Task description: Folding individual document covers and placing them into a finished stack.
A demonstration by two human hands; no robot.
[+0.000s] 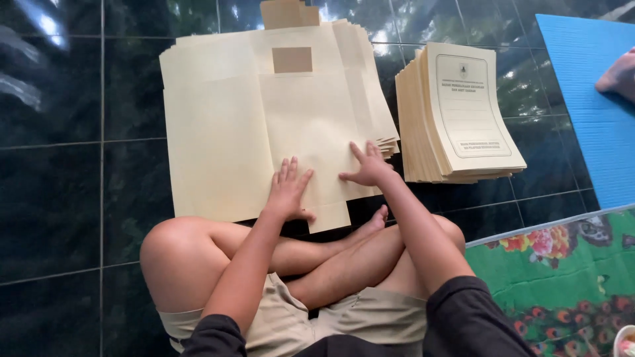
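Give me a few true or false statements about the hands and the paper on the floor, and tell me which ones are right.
1. Both hands lie flat on the big unfolded paper sheets. True: left hand, right hand.
2. The stack of folded printed envelopes lies left of the sheets. False: it lies to their right.
3. The floor is dark glossy tile. True.
4. The right hand holds a pen. False: its fingers are spread and bare.
5. A blue mat lies at the right. True.
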